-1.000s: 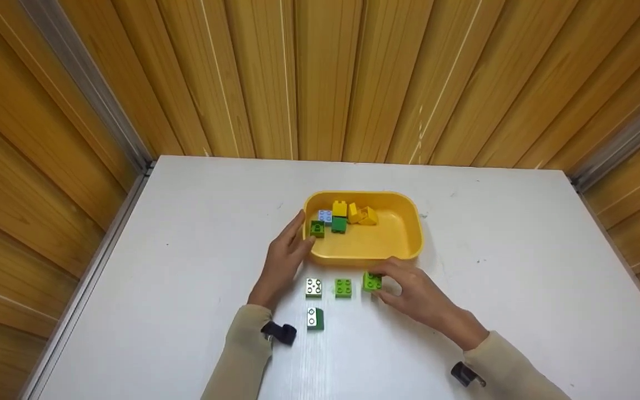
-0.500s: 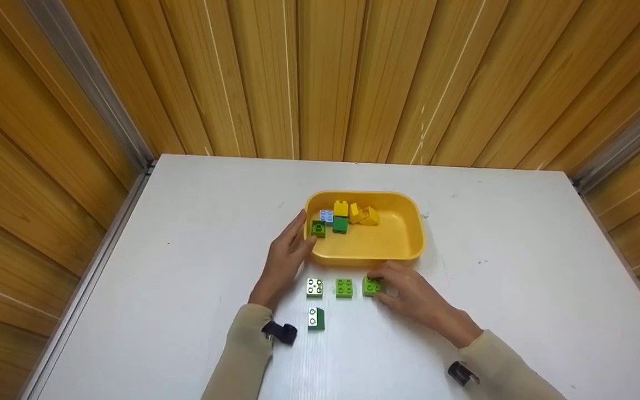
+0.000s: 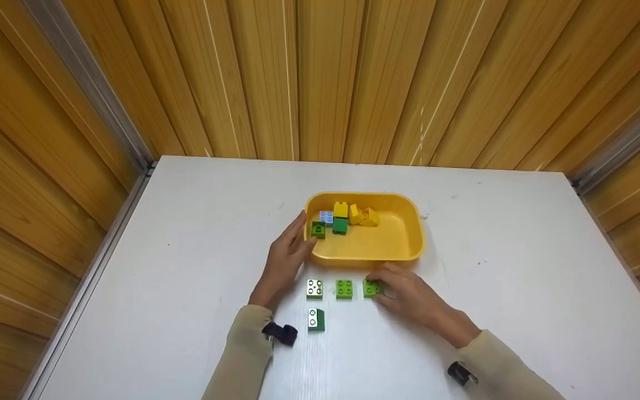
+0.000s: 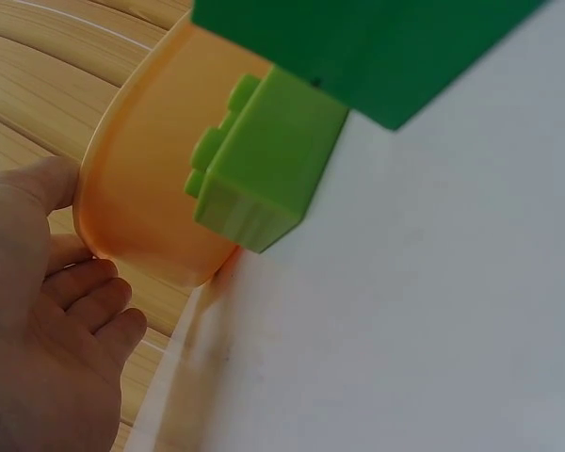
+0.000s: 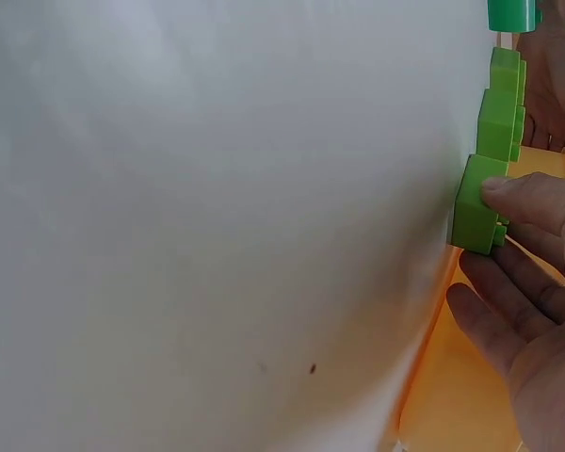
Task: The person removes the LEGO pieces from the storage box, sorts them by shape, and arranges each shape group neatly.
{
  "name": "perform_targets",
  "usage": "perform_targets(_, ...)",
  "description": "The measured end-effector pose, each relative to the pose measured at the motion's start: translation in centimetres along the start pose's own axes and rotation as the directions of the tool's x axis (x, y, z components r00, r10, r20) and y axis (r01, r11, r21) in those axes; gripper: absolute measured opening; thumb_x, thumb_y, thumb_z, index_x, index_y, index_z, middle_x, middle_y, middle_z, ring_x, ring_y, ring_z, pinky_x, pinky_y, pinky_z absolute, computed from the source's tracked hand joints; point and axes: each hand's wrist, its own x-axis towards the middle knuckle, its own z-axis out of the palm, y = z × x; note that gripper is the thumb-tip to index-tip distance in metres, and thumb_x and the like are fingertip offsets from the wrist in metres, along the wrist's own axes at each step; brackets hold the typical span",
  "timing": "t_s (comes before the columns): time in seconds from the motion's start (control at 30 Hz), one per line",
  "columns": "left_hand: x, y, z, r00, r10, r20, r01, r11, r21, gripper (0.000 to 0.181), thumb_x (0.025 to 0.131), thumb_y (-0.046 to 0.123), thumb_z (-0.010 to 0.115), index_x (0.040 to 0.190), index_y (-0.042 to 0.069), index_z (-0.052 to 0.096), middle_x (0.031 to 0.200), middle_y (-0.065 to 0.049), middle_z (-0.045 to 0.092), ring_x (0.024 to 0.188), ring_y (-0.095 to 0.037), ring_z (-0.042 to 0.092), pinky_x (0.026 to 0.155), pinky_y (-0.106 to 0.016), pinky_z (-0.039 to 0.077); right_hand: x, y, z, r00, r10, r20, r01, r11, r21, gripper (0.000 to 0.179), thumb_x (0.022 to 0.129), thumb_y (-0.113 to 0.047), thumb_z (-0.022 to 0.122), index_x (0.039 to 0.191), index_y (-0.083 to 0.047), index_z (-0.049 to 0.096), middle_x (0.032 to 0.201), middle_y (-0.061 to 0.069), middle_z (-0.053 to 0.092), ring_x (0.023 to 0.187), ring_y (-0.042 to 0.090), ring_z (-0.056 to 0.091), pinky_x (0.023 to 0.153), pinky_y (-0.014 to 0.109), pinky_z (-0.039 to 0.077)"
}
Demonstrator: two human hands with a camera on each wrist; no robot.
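Observation:
My right hand (image 3: 411, 294) pinches a lime green toy brick (image 3: 370, 288) between thumb and fingers, at the right end of a row on the white table. In the right wrist view the thumb presses the side of that brick (image 5: 474, 212). My left hand (image 3: 285, 255) holds the left end of a yellow tray (image 3: 367, 259), with the thumb at its front left corner. Left of the pinched brick stand a second lime brick (image 3: 344, 289) and a glare-whitened brick (image 3: 314, 288). A dark green sloped brick (image 3: 316, 319) lies in front of them.
Inside the tray are yellow bricks (image 3: 369, 217), a light blue brick (image 3: 326, 217), a green brick (image 3: 339, 225) and an upturned dark green brick (image 3: 318, 229). Wood-patterned panels (image 3: 325, 83) rise behind and beside the table (image 3: 214, 211).
My right hand has lowered the lime brick slightly toward me, into line with the row. The left hand stays on the tray.

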Motion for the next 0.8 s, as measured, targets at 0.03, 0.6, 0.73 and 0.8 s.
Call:
perform_targets(0.03,0.0,0.0,0.0,1.000,-0.002,0.000,0.002,1.000,-0.005,0.065,0.109,0.029,0.064,0.166,0.014,0.036,0.171,0.002,0.033,0.157,-0.017,0.028,0.126,-0.034,0.029,0.0,0.0,0.0,1.000,-0.008,-0.006,0.008,1.000,-0.003,0.035,0.090,-0.001,0.083,0.123,-0.006,0.072,0.120,0.000,0.069,0.108,0.020,0.064,0.099,0.039,0.057)
perform_targets(0.6,0.0,0.0,0.0,1.000,0.007,-0.004,-0.007,1.000,-0.009,0.065,0.109,0.028,0.064,0.166,0.014,0.036,0.171,0.003,0.032,0.157,-0.016,0.027,0.127,-0.035,0.027,-0.1,0.0,-1.2,0.998,-0.065,-0.012,0.065,0.998,0.021,0.039,0.091,-0.004,0.083,0.128,-0.002,0.070,0.125,0.004,0.071,0.114,0.022,0.067,0.102,0.040,0.057)
perform_targets(0.73,0.0,0.0,0.0,1.000,-0.010,-0.002,0.010,1.000,-0.009,0.065,0.109,0.029,0.064,0.167,0.016,0.036,0.171,0.005,0.032,0.157,-0.015,0.027,0.127,-0.035,0.026,0.1,-0.4,-2.2,0.992,-0.118,-0.052,0.120,0.992,0.032,0.040,0.089,-0.001,0.085,0.126,-0.003,0.071,0.123,0.007,0.073,0.113,0.024,0.069,0.099,0.041,0.059)
perform_targets(0.8,0.0,0.0,0.0,1.000,-0.025,-0.004,0.025,1.000,-0.002,0.066,0.109,0.030,0.064,0.167,0.018,0.035,0.171,0.007,0.032,0.157,-0.013,0.027,0.128,-0.035,0.025,0.3,-0.7,-2.7,0.988,-0.135,-0.071,0.139,0.989,0.044,0.039,0.088,0.000,0.085,0.124,-0.005,0.071,0.121,0.006,0.073,0.111,0.025,0.069,0.098,0.039,0.060)
